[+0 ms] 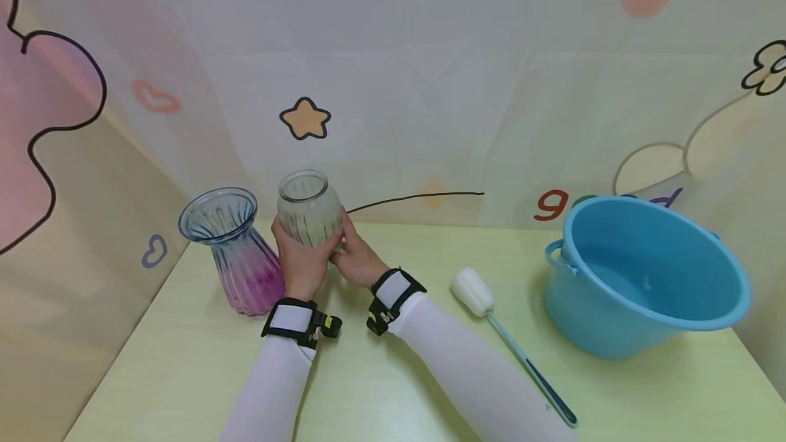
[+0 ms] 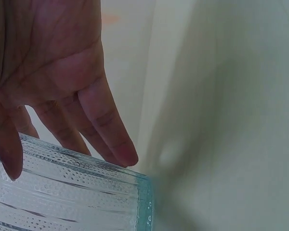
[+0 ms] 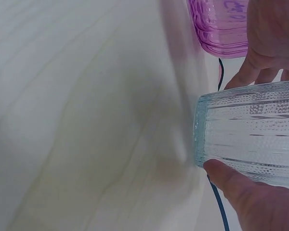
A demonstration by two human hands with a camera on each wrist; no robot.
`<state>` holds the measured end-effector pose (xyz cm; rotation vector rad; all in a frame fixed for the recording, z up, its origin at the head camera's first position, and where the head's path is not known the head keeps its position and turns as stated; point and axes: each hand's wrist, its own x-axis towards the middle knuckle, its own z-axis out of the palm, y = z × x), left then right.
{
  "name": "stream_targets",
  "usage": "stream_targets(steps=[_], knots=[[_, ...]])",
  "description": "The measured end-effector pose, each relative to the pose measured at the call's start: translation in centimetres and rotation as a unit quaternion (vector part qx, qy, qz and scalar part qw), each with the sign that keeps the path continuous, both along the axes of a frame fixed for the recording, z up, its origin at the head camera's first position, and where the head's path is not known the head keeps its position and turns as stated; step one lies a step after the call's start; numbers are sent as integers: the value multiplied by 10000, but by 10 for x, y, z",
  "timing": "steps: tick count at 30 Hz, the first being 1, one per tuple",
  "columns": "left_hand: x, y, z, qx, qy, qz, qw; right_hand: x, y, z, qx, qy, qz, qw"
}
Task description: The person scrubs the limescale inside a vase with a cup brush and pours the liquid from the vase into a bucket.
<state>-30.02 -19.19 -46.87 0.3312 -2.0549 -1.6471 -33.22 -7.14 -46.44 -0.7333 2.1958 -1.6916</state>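
A clear ribbed glass jar (image 1: 310, 213) is gripped from both sides, its round mouth upward. My left hand (image 1: 301, 261) holds its left side, thumb on the near face and fingers spread along the wall. On the opposite side my right hand (image 1: 361, 258) grips it, with a fingertip close to the base in the right wrist view. The jar's bluish base (image 2: 145, 204) shows in the left wrist view, with a soft shadow on the tabletop beyond it. Just left of my left hand stands a flared glass vase (image 1: 248, 271), blue at the rim and pink below.
A sponge bottle brush (image 1: 473, 292) with a blue handle lies right of my right forearm. Farther right stands a light blue bucket (image 1: 595, 333) with side handles. The pale tabletop (image 1: 362, 387) meets a printed cloth backdrop (image 1: 393, 101) at the back.
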Motion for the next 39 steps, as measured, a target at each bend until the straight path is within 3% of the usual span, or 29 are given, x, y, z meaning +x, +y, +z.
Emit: stream_targets(steps=[12, 25, 39], knots=[[-1, -2, -2, 38, -94, -32, 9999, 0, -5, 0, 245, -267, -293, 9989], [-1, -6, -6, -18, -124, 97, 9999, 8, -10, 3, 978, -435, -450, 9932], [1, -5, -7, -6, -368, 166, 9992, 14, -10, -3, 1274, -339, -560, 9897]])
